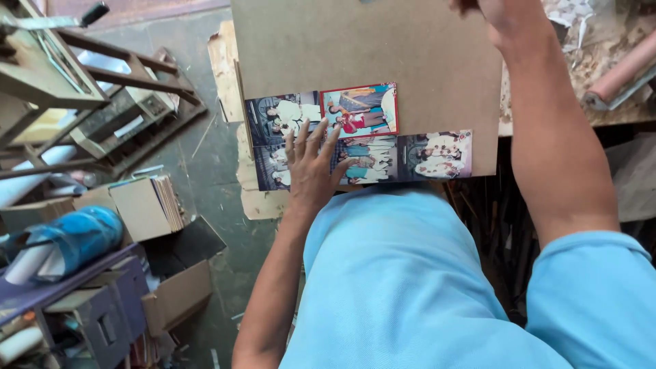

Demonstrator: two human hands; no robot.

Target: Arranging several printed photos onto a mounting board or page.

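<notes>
A brown board (369,55) lies in front of me on a workbench. Several colour photographs (383,147) sit edge to edge along its near edge, one with a red border (361,108). My left hand (313,167) lies flat on the left photographs with fingers spread, pressing them down. My right hand (502,17) reaches over the board's far right part; its fingers are cut off by the top of the frame. My light blue shirt fills the lower frame.
A pinkish roll (622,72) lies on the littered bench at the upper right. On the floor to the left are a stack of boards (147,205), cardboard boxes (174,297), a blue wrapped roll (68,239) and a wooden frame stand (116,89).
</notes>
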